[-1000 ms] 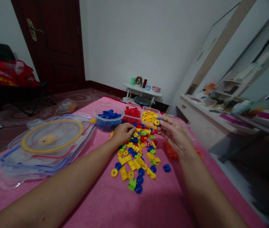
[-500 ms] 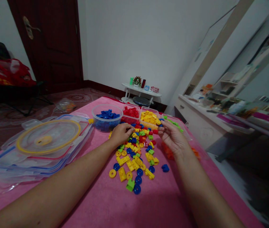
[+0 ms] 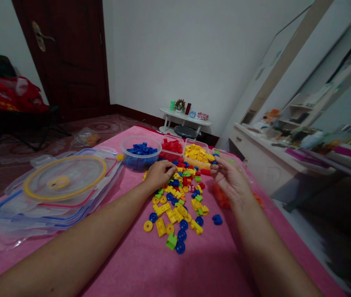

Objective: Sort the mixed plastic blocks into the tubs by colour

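Note:
My left hand (image 3: 159, 175) rests at the left side of a loose pile of toy building pieces (image 3: 175, 214), its fingers curled together. Whatever is between those fingertips is hidden. My right hand (image 3: 228, 175) is raised at the pile's right side, thumb and fingers closed on a small blue toy brick (image 3: 215, 156). It is close to the right corner of the container of yellow bricks (image 3: 198, 153). Yellow, blue, green and red bricks and ring-shaped wheels make up the pile. One blue brick (image 3: 217, 219) lies apart on the right.
Beyond the pile stand a round tub of blue bricks (image 3: 141, 154), a box of red bricks (image 3: 171, 147) and a green-brick box (image 3: 231, 160), partly covered by my right hand. Orange pieces (image 3: 221, 197) lie beneath my right wrist. Stacked clear lids (image 3: 64, 181) occupy the pink tabletop's left.
My right hand has shifted slightly right with the blue brick, away from the yellow bricks. My left hand stays almost in place, and the whole view has drifted a little.

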